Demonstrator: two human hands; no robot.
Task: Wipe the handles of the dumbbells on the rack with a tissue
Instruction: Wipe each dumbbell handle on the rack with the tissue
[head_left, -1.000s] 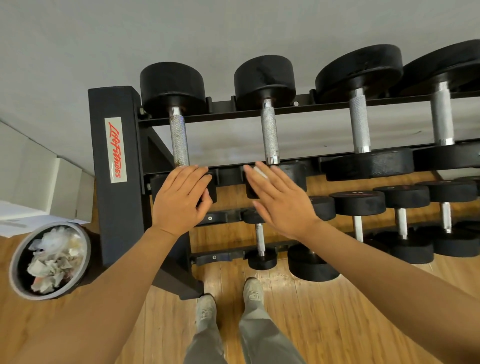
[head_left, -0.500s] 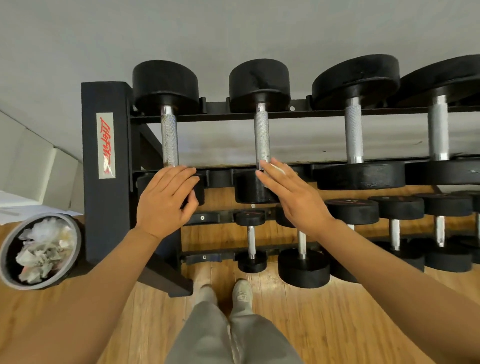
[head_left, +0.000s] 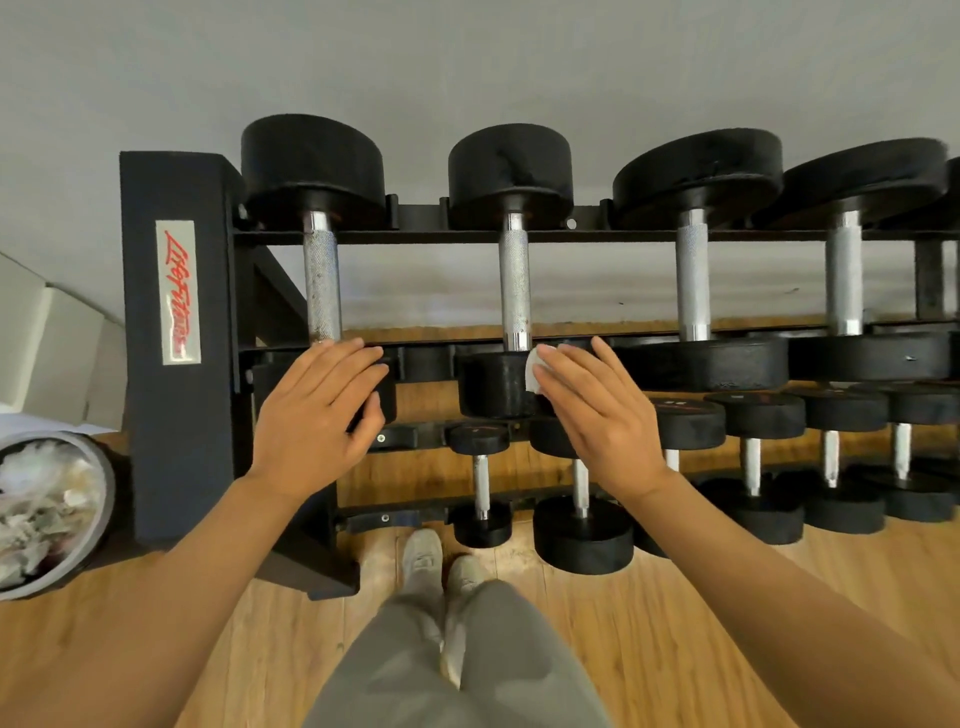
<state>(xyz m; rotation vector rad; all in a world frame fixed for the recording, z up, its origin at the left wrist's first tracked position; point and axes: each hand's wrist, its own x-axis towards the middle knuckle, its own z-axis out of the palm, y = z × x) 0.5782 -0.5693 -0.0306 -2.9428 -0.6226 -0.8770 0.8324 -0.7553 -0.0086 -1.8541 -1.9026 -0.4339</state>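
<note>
A black rack (head_left: 176, 338) carries dumbbells with black heads and knurled steel handles. On the top tier I see the first handle (head_left: 322, 280), the second handle (head_left: 515, 280), a third (head_left: 692, 275) and a fourth (head_left: 844, 275). My left hand (head_left: 317, 410) rests flat on the near head of the first dumbbell, thumb down its side. My right hand (head_left: 597, 410) hovers just right of the second dumbbell's near head (head_left: 493, 384). A white tissue (head_left: 532, 370) peeks out from under its index finger, held against the palm side; the thumb is hidden.
Smaller dumbbells (head_left: 582, 488) fill the lower tier, close to the wooden floor. A round bin (head_left: 101, 499) with crumpled tissues stands left of the rack. A white wall is behind. My feet (head_left: 441, 566) stand right in front of the rack.
My right hand has slid a little to the right, off the second dumbbell's near head, with the tissue still under it. My left hand stays on the first dumbbell's head.
</note>
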